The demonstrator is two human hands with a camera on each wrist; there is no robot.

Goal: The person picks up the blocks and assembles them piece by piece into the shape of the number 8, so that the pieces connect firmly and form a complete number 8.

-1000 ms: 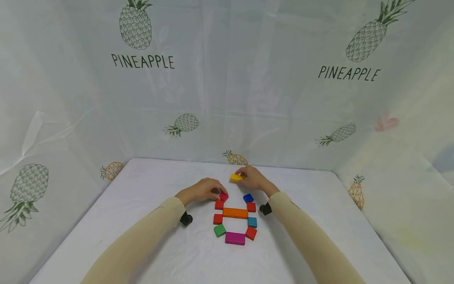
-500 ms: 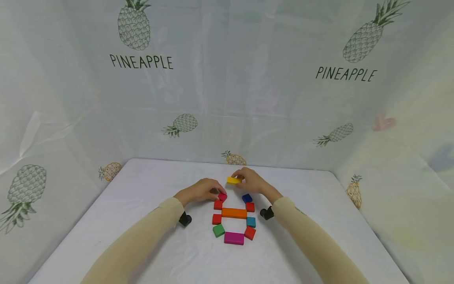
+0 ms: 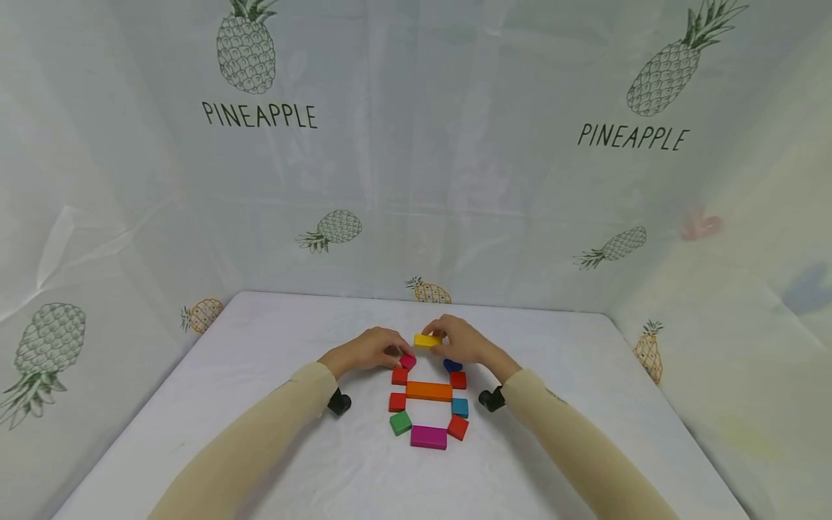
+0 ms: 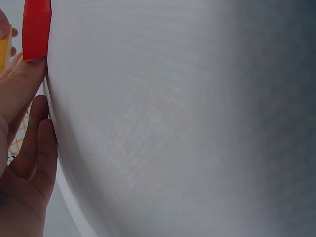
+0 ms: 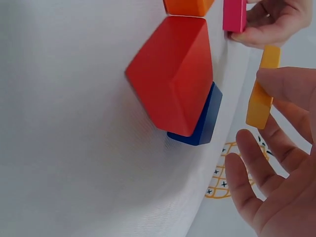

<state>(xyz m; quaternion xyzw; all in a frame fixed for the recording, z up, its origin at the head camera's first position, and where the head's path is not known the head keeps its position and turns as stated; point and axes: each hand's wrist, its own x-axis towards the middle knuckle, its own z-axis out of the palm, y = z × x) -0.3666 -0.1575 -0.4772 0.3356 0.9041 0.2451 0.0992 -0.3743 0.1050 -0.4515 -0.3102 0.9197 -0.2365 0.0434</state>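
Observation:
In the head view my right hand [image 3: 463, 341] pinches a yellow block [image 3: 425, 341] between thumb and fingers, raised off the table. The right wrist view shows the same yellow block [image 5: 261, 94] with two fingers held loosely away from it. My left hand [image 3: 369, 348] holds a pinkish-red block [image 3: 407, 361] at the far left end of a loop of blocks on the table. A dark blue block [image 3: 453, 365] lies just below the right hand, partly hidden by it. The loop has a red block [image 3: 399, 376] on the left and another red block [image 3: 458, 380] on the right.
An orange bar [image 3: 429, 391] spans the middle of the loop. Nearer are a green block [image 3: 401, 422], a magenta block [image 3: 429, 437] and a teal block [image 3: 459, 407]. A white cloth covers the table [image 3: 292, 462]; a pineapple-print curtain [image 3: 455, 180] hangs behind.
My right hand has brought the yellow block slightly left and nearer, toward the gap between the pinkish-red and blue blocks. The left hand stays on its block.

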